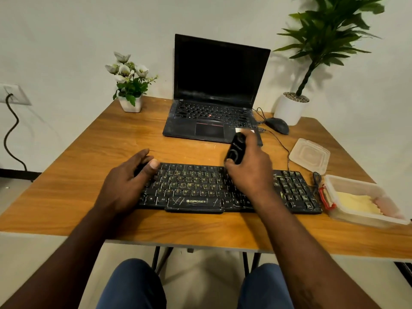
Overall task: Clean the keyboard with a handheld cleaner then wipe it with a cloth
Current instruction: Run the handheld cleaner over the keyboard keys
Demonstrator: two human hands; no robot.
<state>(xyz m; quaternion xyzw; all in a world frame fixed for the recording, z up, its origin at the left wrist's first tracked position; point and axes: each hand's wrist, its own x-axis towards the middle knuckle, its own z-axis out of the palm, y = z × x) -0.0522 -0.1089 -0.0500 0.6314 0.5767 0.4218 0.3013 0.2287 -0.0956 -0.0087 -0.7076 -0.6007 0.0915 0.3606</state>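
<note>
Handheld cleaner [235, 150], long axis tilted away, lower end at keyboard [200, 188]

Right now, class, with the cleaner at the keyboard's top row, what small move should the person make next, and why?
Probably slide the handheld cleaner sideways along the top row of keys. The right hand grips it with its lower end at that row, near the middle of the keyboard. The left hand steadies its left end, and the keys look dusty.
</note>
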